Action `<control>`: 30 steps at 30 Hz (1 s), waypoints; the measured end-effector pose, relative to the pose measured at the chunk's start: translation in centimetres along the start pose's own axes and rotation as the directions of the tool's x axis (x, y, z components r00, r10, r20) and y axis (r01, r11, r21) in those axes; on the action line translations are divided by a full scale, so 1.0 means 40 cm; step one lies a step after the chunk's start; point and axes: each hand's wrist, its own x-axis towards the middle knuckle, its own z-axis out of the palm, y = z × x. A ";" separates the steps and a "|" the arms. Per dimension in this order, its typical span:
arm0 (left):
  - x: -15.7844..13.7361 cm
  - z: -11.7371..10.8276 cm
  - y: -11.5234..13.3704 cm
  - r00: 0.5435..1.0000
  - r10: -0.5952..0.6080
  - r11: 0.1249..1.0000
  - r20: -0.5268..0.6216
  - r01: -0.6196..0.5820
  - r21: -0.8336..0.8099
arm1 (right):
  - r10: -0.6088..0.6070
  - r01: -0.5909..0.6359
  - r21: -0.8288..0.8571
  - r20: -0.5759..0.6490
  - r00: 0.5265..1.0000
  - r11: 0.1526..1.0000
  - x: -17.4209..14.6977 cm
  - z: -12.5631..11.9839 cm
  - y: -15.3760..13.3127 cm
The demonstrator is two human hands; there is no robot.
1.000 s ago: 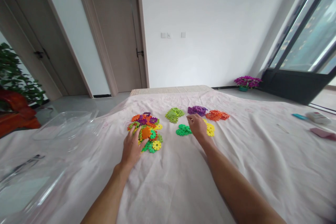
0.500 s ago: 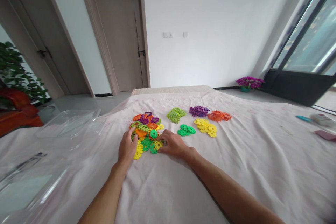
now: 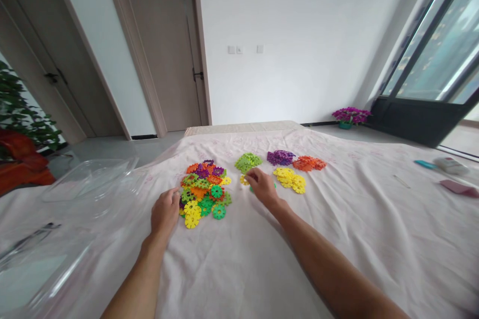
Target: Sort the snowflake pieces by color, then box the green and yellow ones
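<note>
Between the thumb and fingers of my right hand (image 3: 262, 187) is a yellow notched plastic disc (image 3: 243, 180), held over the cloth. Beneath that hand, a pile of green discs (image 3: 275, 186) is mostly covered. My left hand (image 3: 164, 212) lies open at the left side of the mixed pile of notched discs (image 3: 202, 182), its fingers beside the edge and holding nothing. Purple, orange, lime, green and yellow pieces overlap in this pile. Sorted by colour stand a lime pile (image 3: 247, 162), a purple pile (image 3: 280, 157), an orange pile (image 3: 309, 163) and a yellow pile (image 3: 289, 180).
A pale cloth (image 3: 232, 269) with folds covers the table. Clear plastic containers (image 3: 90, 179) stand on the left. Toward the right edge lie a blue item (image 3: 425, 164), a whitish object (image 3: 451, 165) and a dark pink piece (image 3: 458, 188).
My right hand has moved away from the mixed pile, to the right and farther back, carrying a yellow disc. The left hand has drawn back to the left of the pile.
</note>
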 end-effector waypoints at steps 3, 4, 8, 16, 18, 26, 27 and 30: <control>0.002 0.002 -0.004 0.998 0.063 0.997 0.030 -0.064 0.053 | 0.112 -0.141 -0.179 -0.164 0.980 0.974 0.037 -0.069 0.062; 0.002 0.003 -0.003 0.996 0.082 0.994 0.035 -0.084 0.068 | 0.158 -0.204 -0.228 -0.206 0.966 0.952 0.045 -0.092 0.081; 0.002 0.005 0.000 0.994 0.104 0.989 0.038 -0.108 0.099 | 0.300 -0.410 -0.329 -0.336 0.893 0.851 0.056 -0.169 0.143; 0.002 0.004 0.000 0.994 0.098 0.990 0.043 -0.102 0.101 | 0.061 -0.252 -0.511 -0.360 0.931 0.822 0.050 -0.178 0.157; 0.001 0.003 0.001 0.994 0.098 0.990 0.046 -0.102 0.098 | 0.012 -0.122 -0.449 -0.241 0.970 0.885 0.048 -0.144 0.121; -0.002 0.000 0.005 0.995 0.094 0.991 0.042 -0.098 0.094 | -0.318 0.357 -0.057 0.339 0.885 0.932 -0.043 0.021 -0.084; -0.002 0.001 0.005 0.995 0.095 0.991 0.043 -0.099 0.095 | -0.365 0.407 -0.030 0.387 0.847 0.913 -0.057 0.032 -0.101; -0.001 0.002 0.002 0.995 0.092 0.990 0.042 -0.096 0.099 | -0.434 0.498 -0.001 0.489 0.757 0.867 -0.086 0.051 -0.129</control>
